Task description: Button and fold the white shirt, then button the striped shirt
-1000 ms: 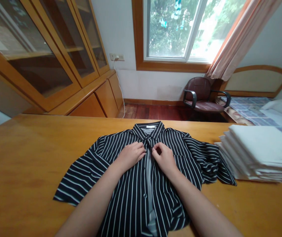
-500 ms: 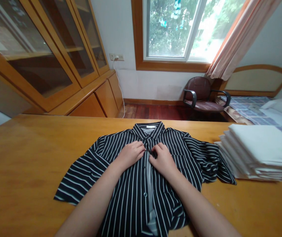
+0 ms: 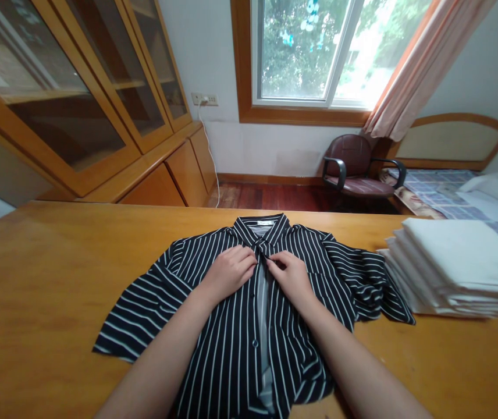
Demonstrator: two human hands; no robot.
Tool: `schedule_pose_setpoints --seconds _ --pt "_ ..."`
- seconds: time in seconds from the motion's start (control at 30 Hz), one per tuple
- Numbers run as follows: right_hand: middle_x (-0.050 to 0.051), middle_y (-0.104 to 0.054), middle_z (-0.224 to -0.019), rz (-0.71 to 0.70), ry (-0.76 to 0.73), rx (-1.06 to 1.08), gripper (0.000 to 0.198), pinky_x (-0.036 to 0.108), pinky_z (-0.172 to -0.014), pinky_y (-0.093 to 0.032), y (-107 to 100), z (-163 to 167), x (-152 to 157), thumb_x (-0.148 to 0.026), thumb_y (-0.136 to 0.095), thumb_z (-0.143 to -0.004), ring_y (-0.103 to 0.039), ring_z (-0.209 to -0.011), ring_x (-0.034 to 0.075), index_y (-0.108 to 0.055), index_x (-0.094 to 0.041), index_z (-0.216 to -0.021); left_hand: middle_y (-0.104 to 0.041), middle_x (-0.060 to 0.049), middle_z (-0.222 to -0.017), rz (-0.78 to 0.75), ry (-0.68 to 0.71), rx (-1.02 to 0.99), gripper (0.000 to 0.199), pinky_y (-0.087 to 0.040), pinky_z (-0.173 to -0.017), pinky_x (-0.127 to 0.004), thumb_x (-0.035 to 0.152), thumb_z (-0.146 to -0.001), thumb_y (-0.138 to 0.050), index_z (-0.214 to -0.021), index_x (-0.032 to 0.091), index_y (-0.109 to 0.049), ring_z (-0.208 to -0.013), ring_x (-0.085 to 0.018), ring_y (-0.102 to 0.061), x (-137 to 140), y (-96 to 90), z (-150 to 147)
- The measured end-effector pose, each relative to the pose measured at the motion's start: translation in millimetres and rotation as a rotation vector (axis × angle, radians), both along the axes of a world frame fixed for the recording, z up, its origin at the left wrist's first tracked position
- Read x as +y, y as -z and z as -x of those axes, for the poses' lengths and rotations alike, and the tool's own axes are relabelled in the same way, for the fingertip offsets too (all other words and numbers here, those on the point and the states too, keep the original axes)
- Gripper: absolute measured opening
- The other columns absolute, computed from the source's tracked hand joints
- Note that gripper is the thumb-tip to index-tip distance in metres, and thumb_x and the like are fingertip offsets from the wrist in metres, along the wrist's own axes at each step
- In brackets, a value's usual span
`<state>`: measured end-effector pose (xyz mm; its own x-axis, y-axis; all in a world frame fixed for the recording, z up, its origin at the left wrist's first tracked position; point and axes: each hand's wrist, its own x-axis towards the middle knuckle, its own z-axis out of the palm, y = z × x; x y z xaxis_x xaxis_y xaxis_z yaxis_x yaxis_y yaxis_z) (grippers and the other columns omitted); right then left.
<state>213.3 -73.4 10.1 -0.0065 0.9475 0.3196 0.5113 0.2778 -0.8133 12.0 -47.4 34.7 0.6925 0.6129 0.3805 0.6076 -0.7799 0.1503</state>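
Observation:
A black short-sleeved shirt with white stripes (image 3: 231, 349) lies face up on the wooden table (image 3: 35, 279), its collar toward the far edge. Below the collar its front hangs partly open, with a grey strip of the inside showing between the two edges. My left hand (image 3: 231, 270) is closed on the left front edge, where buttons run down. On the opposite edge, the fingertips of my right hand (image 3: 290, 273) pinch the fabric at about the same height. A button (image 3: 255, 343) shows lower on the placket.
A stack of folded white cloth (image 3: 462, 267) stands on the table at the right, touching or close to the shirt's sleeve. Beyond the table are a glass-door cabinet (image 3: 144, 139), an office chair (image 3: 354, 166) and a bed (image 3: 445, 180).
My right hand's fingers have shifted slightly, from a curled grasp to a flatter pinch on the shirt's edge. My left hand stays nearly in place.

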Motion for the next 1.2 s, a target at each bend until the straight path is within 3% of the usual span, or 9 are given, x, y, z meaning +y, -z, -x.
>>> schedule_pose_setpoints --seconds 0.23,1.2 --pt "0.004 -0.070 -0.080 0.102 -0.036 0.180 0.012 0.030 -0.071 -0.050 2.4 -1.6 3.4 -0.027 -0.066 -0.083 -0.065 -0.076 0.019 -0.076 -0.020 -0.083 -0.068 -0.005 -0.104 -0.016 0.034 -0.038 0.016 -0.049 -0.090 -0.039 0.021 -0.098 -0.050 -0.100 0.018 -0.065 -0.099 -0.021 -0.060 -2.0 -3.4 -1.0" --pt "0.005 -0.074 -0.087 0.344 -0.050 0.396 0.020 0.035 -0.086 -0.047 -4.0 1.8 2.8 -0.037 -0.069 -0.077 -0.067 -0.089 0.023 -0.081 -0.022 -0.082 -0.068 -0.005 -0.097 -0.146 0.028 -0.079 0.011 -0.050 -0.081 -0.035 0.018 -0.095 -0.053 -0.091 0.017 -0.063 -0.089 -0.019 -0.060 -2.3 0.5 -8.2"
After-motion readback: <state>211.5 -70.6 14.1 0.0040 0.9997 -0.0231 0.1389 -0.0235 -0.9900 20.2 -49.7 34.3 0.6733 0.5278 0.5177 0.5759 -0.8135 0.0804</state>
